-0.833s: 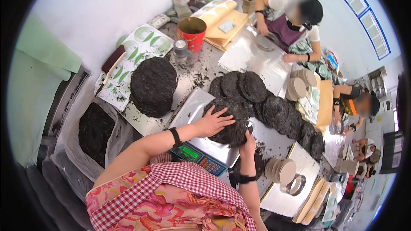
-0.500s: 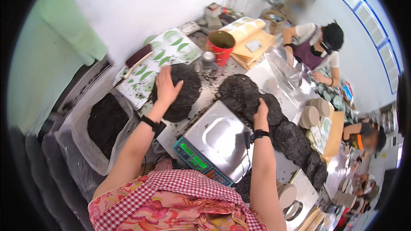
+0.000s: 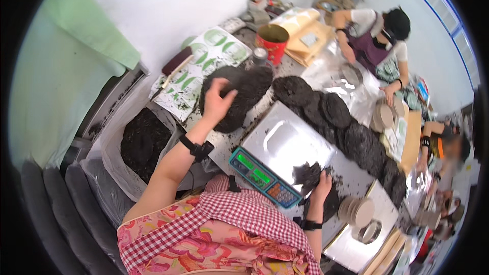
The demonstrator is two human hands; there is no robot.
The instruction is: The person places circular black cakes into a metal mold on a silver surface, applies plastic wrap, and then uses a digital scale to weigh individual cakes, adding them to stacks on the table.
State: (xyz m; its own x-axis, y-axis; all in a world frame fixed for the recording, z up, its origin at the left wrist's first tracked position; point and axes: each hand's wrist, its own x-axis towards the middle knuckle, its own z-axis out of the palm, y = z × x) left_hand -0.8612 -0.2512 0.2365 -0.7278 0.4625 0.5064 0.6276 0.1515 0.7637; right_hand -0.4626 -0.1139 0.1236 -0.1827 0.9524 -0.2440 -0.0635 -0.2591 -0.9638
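Observation:
My left hand [image 3: 219, 104] rests on a mound of dark, fibrous material [image 3: 244, 91] left of the scale, thumb and fingers apart, nothing gripped. At the scale's near right corner, my right hand [image 3: 321, 188] holds a small ragged clump of the same dark material [image 3: 306, 174]; some of its fingers are hidden. The clump overlaps the steel plate of the digital scale [image 3: 290, 137], whose display glows green. Along the scale's far side runs a row of round dark cakes [image 3: 364, 147]. Another dark piece [image 3: 331, 203] lies beside my right wrist.
A lined bin of dark material [image 3: 145, 142] stands left, below a brush [image 3: 175, 66] on printed sheets [image 3: 209, 46]. Beyond are a red can [image 3: 272, 46] and yellow paper [image 3: 308, 38]. Stacked beige discs [image 3: 356, 211] sit right. A co-worker [image 3: 374, 46] works across the table.
My right hand has moved from the row of cakes to the scale's near corner and now holds a clump. More dark material lies by my left hand. The whole view has shifted.

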